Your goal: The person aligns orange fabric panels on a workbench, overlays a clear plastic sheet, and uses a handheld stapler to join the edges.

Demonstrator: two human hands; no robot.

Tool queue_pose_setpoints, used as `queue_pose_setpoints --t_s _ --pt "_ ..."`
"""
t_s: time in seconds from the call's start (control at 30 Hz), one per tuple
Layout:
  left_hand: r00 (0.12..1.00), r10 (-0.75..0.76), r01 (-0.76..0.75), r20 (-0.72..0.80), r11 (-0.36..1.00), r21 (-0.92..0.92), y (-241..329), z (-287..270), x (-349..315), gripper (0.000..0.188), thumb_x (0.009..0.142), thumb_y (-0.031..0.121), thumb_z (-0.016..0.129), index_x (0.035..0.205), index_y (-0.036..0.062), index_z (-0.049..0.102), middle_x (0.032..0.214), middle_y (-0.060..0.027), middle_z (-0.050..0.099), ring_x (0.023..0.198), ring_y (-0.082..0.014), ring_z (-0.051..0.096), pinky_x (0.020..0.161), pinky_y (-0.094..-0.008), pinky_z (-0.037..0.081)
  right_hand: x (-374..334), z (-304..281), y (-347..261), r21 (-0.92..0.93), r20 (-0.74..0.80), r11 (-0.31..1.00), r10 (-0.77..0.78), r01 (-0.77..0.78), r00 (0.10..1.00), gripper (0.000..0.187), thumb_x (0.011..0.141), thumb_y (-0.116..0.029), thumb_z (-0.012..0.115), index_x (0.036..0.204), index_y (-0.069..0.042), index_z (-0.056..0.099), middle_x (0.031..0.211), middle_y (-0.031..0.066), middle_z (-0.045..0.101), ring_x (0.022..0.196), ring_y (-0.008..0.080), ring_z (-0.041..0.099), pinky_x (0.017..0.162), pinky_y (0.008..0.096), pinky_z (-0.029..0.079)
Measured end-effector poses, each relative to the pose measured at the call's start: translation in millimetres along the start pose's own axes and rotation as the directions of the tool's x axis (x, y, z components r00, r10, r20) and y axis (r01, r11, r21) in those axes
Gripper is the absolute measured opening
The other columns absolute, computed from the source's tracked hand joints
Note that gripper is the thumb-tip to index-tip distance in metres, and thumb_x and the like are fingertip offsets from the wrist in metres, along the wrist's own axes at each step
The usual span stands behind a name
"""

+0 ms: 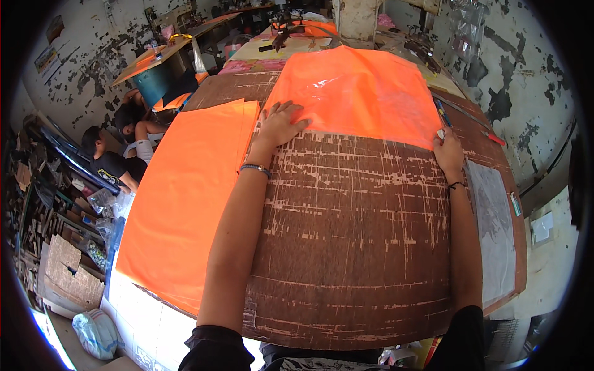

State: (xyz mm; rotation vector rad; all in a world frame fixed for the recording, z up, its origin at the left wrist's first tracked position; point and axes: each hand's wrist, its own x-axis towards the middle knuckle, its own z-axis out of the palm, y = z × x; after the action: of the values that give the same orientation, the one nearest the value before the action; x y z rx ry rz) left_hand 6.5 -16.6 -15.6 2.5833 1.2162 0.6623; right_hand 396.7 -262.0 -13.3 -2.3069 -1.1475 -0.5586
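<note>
A glossy orange sheet (pixel 365 93) lies across the far middle of the scratched wooden worktable (pixel 346 229), its near edge running almost straight between both hands, light glinting off it. The left hand (pixel 282 125) is laid palm down over the sheet's near-left corner, fingers spread apart. The right hand (pixel 448 148) is at the near-right corner, fingers curled in beside a small whitish object (pixel 440 133); whether they are clamped on it or on the sheet, I cannot tell.

To the left, layered orange fabric (pixel 179 191) covers the table's left edge, its far-right corner just beside the left hand. The left forearm passes over its right side. Between the forearms, open wood stretches from the sheet's near edge to the table's near edge, giving room to move. Toward the right edge, room is tighter: a blue pen-like tool (pixel 443 114) lies just past the right hand, a red-handled tool (pixel 495 138) farther out, and a translucent plastic sheet (pixel 493 232) along the edge.
</note>
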Motion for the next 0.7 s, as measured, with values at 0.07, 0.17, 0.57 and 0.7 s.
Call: queue_pose_setpoints --t_s 0.07,0.17,0.57,0.7 --pt "1.000 -0.018 0.018 0.007 1.000 0.005 2 -3 1 0.068 0.082 0.064 0.061 0.135 0.0213 0.056 0.153 -0.0075 0.038 0.145 -0.0318 0.025 0.116 -0.0598 0.011 1 0 1 -0.001 0.000 1.000 0.000 0.000 1.000 0.036 0.085 -0.025 0.062 0.117 -0.008 0.059 0.110 0.0168 0.064 0.104 0.0370 0.062 0.086 0.0474 0.051" --pt "1.000 -0.012 0.012 0.003 1.000 -0.002 7 -3 2 0.068 0.082 0.063 0.062 0.135 0.0212 0.056 0.153 -0.0074 0.039 0.144 -0.0322 0.026 0.116 -0.0600 0.012 3 -8 -2 0.004 0.002 1.000 0.005 -0.005 1.000 0.036 0.085 -0.024 0.062 0.116 -0.007 0.059 0.110 0.0176 0.064 0.103 0.0372 0.062 0.086 0.0476 0.051" --pt "1.000 -0.020 0.020 0.019 0.999 0.026 8 -4 -1 0.066 0.084 0.062 0.060 0.137 0.0231 0.053 0.154 -0.0072 0.037 0.145 -0.0326 0.025 0.116 -0.0583 0.013 0 -5 -1 -0.002 -0.002 1.000 0.003 -0.003 1.000 0.033 0.085 -0.024 0.063 0.114 -0.008 0.059 0.109 0.0164 0.064 0.103 0.0362 0.062 0.085 0.0474 0.052" --pt "1.000 -0.019 0.019 0.016 1.000 0.025 6 -3 -1 0.066 0.084 0.062 0.060 0.137 0.0232 0.054 0.154 -0.0073 0.037 0.145 -0.0322 0.025 0.116 -0.0583 0.012 -2 -8 -4 -0.009 0.006 1.000 0.013 -0.013 1.000 0.033 0.085 -0.025 0.062 0.113 -0.008 0.059 0.109 0.0160 0.064 0.103 0.0357 0.062 0.085 0.0475 0.052"
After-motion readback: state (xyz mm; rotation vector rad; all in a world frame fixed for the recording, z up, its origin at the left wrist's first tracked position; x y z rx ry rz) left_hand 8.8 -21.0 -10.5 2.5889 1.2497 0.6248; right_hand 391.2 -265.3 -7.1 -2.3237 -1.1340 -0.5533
